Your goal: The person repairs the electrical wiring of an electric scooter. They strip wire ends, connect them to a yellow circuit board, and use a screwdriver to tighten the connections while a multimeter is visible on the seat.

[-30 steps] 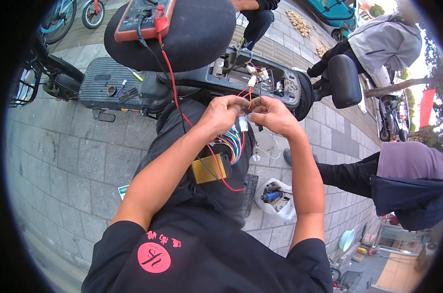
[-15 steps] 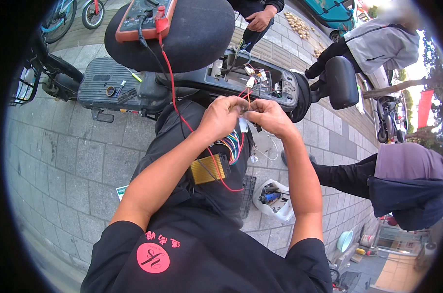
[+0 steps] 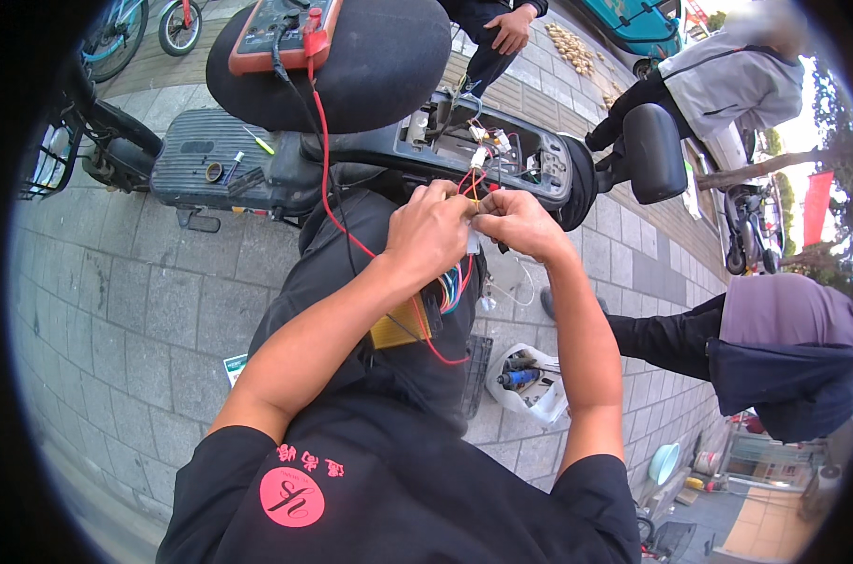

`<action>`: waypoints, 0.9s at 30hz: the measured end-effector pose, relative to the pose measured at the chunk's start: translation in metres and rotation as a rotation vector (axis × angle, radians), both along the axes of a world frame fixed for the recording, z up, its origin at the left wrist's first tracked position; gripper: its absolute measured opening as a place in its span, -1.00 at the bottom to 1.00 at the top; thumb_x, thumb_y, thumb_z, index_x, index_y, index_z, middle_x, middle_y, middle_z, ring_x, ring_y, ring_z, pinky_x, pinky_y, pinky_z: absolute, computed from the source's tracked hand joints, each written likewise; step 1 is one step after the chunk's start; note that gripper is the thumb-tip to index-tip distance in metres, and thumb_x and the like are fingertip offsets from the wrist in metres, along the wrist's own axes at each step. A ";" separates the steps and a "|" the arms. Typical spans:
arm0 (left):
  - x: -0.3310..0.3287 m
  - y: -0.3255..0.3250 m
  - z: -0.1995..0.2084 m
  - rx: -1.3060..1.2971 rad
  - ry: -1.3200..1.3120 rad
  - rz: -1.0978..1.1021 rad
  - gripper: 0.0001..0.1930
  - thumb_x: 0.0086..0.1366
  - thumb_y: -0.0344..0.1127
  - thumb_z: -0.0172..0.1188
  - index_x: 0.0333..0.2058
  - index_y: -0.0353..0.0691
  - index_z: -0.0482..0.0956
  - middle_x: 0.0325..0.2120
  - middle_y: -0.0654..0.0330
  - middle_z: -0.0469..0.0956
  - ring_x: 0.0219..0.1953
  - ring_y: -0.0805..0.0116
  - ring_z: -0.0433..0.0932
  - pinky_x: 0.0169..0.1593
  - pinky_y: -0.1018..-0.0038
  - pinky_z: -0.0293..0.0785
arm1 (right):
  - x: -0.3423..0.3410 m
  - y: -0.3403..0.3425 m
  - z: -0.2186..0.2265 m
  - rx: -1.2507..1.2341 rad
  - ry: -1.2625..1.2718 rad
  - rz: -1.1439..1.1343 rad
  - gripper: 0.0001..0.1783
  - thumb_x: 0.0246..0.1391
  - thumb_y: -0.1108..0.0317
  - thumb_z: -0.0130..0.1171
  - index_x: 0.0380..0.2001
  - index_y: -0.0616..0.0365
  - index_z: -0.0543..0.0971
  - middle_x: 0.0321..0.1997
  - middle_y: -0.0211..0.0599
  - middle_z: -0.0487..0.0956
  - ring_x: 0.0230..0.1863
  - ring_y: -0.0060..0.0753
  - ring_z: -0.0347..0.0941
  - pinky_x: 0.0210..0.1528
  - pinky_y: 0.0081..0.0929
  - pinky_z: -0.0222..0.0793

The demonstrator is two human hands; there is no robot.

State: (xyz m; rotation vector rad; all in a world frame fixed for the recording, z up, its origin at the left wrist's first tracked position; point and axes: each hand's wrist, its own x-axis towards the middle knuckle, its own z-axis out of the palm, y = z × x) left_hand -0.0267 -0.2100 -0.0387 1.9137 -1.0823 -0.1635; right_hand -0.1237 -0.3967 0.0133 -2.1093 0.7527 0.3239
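Note:
My left hand (image 3: 428, 227) and my right hand (image 3: 522, 224) meet fingertip to fingertip above my lap. Both pinch thin wires (image 3: 473, 179), red and yellow-orange, that run up to a white connector (image 3: 480, 156) in the opened scooter body (image 3: 417, 162). The exact spot gripped is hidden by my fingers. Just below them hangs another white connector (image 3: 473, 244). A gold finned box (image 3: 394, 329) lies on my lap, partly covered by my left forearm, beside a bundle of coloured wires (image 3: 453, 289). Red and black test leads cross in front of it.
An orange-framed multimeter (image 3: 285, 38) lies on the black seat (image 3: 379, 66). The scooter footboard (image 3: 196, 160) carries a screwdriver (image 3: 259, 141) and a tape roll (image 3: 213, 173). A white bag of tools (image 3: 530, 399) stands on the paving. Several people are nearby, one hand (image 3: 513, 31) beyond the scooter.
My left hand has rolled over so that more of its back shows, its fingers now covering more of the wires. The hand beyond the scooter has opened and shifted slightly.

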 end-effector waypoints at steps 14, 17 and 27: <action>-0.004 -0.005 0.009 0.075 0.135 0.041 -0.73 0.35 -0.16 0.42 -0.11 -0.18 0.87 0.15 0.11 0.69 0.22 0.01 0.60 0.28 0.14 0.55 | -0.004 0.007 0.026 -0.074 0.009 0.164 -0.52 0.09 0.28 0.32 0.05 0.32 0.75 -0.10 -0.02 0.80 -0.10 -0.22 0.73 0.02 -0.26 0.62; -0.006 -0.009 0.002 0.040 0.125 0.044 -0.73 0.35 -0.16 0.42 -0.11 -0.19 0.87 0.16 0.09 0.68 0.22 0.00 0.60 0.29 0.13 0.54 | -0.002 0.004 0.023 -0.114 -0.022 0.201 -0.54 0.08 0.28 0.33 0.01 0.32 0.76 -0.11 0.03 0.81 -0.09 -0.14 0.75 0.04 -0.23 0.63; -0.003 -0.013 -0.004 -0.029 0.167 0.006 -0.74 0.25 -0.18 0.40 -0.27 -0.28 0.78 0.18 0.04 0.62 0.24 -0.02 0.58 0.30 0.14 0.52 | -0.002 0.010 0.036 -0.324 -0.038 0.271 -0.59 0.08 0.27 0.29 -0.03 0.19 0.79 -0.07 0.10 0.79 0.04 0.12 0.73 0.14 -0.11 0.61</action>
